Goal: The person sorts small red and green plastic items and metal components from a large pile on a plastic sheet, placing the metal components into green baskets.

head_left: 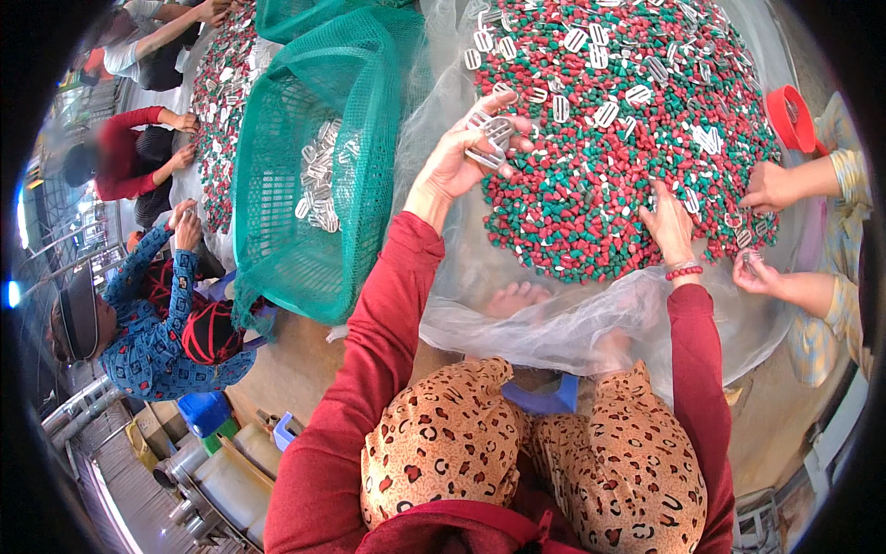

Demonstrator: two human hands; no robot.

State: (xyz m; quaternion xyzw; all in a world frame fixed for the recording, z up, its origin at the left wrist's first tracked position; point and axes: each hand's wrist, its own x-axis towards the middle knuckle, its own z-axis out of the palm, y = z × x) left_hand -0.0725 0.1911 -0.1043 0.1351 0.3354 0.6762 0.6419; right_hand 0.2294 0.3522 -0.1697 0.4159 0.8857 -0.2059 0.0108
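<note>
My left hand is raised over the near left edge of a wide heap of small red, green and white pellets. Several silvery slotted metal buckles are gathered in its fingers. My right hand, with a red beaded bracelet at the wrist, reaches down onto the heap. Its thumb and forefinger are apart among the pellets, and I see nothing held in it; some fingers are hidden. More slotted buckles lie scattered over the pellets, mostly toward the far side.
A green plastic basket with netting stands at my left, holding a pile of buckles. Translucent sheeting lies under the heap. At right, a co-worker's hands work beside a red container. Other people sit at another heap far left.
</note>
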